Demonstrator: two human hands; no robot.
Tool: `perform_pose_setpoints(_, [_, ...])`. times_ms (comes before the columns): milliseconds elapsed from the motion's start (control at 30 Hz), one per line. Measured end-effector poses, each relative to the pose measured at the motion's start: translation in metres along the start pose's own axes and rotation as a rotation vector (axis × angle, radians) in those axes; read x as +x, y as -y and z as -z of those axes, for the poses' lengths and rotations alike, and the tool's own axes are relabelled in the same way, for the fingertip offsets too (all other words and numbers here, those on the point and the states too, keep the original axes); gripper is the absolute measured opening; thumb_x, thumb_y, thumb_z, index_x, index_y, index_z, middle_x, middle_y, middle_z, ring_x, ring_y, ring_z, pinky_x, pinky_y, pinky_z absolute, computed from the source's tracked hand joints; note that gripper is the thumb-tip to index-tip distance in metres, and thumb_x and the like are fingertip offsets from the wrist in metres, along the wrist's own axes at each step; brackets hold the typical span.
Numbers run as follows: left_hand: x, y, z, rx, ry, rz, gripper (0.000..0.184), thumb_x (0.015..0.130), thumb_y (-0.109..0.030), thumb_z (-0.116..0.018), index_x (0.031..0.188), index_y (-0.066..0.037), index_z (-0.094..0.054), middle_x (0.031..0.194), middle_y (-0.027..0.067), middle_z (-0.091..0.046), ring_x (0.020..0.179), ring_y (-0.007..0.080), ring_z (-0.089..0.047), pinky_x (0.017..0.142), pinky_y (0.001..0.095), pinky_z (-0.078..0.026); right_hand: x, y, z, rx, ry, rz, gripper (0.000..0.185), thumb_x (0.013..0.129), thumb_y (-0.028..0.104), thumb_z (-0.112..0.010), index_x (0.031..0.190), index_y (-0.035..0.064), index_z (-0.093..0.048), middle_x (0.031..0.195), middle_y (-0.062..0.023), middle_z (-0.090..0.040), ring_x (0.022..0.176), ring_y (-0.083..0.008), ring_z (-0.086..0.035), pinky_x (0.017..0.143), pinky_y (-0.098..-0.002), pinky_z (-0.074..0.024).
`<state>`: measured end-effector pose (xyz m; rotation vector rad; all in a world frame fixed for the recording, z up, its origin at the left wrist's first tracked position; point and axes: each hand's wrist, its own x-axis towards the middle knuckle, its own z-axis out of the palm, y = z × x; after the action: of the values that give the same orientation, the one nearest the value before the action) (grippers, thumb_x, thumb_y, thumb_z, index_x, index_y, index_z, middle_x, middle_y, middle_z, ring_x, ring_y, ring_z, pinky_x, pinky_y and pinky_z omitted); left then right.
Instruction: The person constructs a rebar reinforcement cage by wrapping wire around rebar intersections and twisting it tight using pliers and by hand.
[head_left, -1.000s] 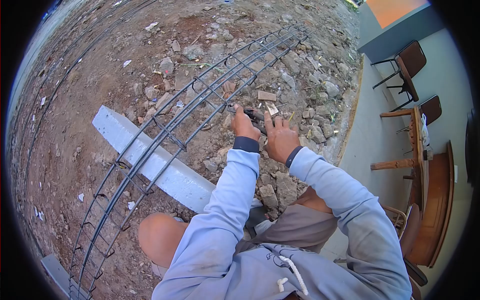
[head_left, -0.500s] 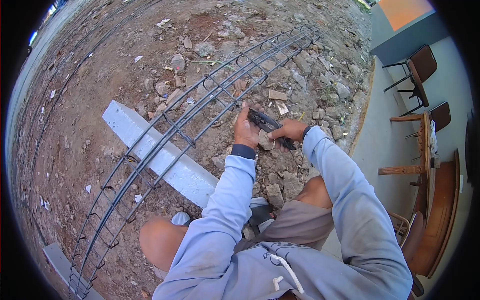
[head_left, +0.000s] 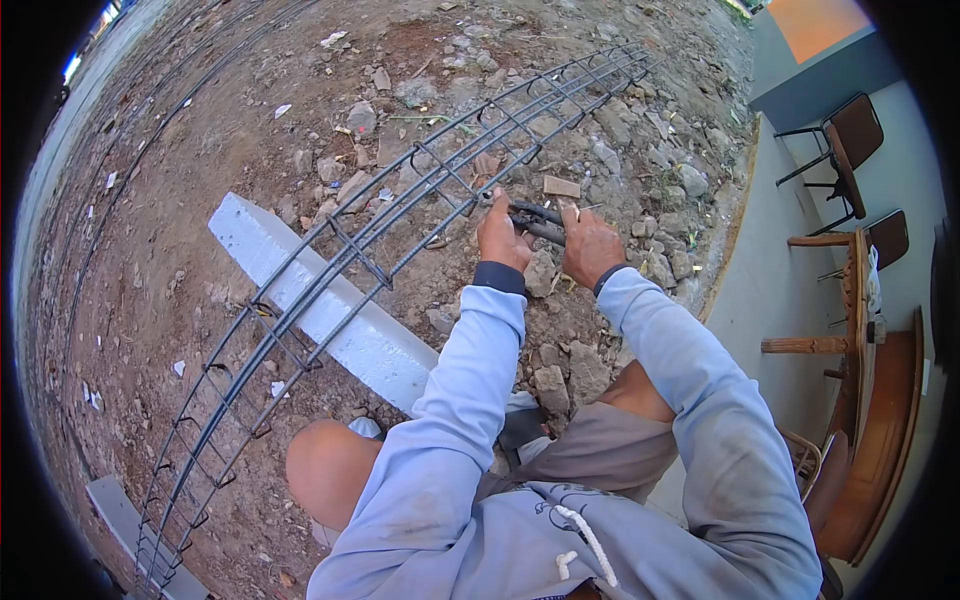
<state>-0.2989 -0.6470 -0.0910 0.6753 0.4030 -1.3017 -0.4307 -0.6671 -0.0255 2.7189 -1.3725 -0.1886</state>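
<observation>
A long rebar cage [head_left: 350,258] with wire stirrups runs diagonally across the view. At its near side bar, my left hand [head_left: 503,240] is closed with the thumb up; what its fingers pinch is hidden. My right hand [head_left: 592,246] grips the dark handles of pliers [head_left: 543,222], held between the two hands. The jaws point left toward the cage bar, partly hidden by my left thumb.
A white concrete block [head_left: 375,350] lies under the cage, and a grey block [head_left: 125,525] is under its near end. Stones [head_left: 585,370] and a brick piece [head_left: 561,187] litter the dirt. Chairs [head_left: 853,135] and wooden furniture [head_left: 880,440] stand at right.
My right hand has moved from below the pliers to an overhand grip, its back now facing up. The pliers have turned flatter, and my left fingers have closed more. The view shifted slightly.
</observation>
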Motion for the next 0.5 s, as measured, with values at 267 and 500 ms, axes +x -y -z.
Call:
perform_pose_setpoints(267, [-0.015,0.006,0.045,0.135,0.057,-0.061,0.020,0.093,-0.026,-0.053,0.104,-0.008,-0.054,0.097,0.0046,-0.060,0.092,0.0222,-0.060,0.081,0.0434,-0.048,0.011,-0.017,-0.018,1.180,1.010,-0.325,0.029,0.087,0.024,-0.060,0.090,-0.0045,-0.062,0.076,-0.0130,-0.066,0.058,-0.0193,-0.063,0.052,-0.0339,-0.0506])
perform_pose_setpoints(500, [-0.010,-0.004,0.054,0.290,-0.026,-0.096,0.020,0.093,-0.020,-0.054,0.107,-0.005,-0.054,0.094,0.0048,-0.062,0.084,0.0195,-0.063,0.072,0.0375,-0.056,0.013,-0.020,-0.033,0.936,0.732,-0.055,0.039,0.082,0.026,-0.064,0.113,0.0025,-0.058,0.090,-0.0127,-0.067,0.074,-0.0229,-0.063,0.067,-0.0365,-0.0488])
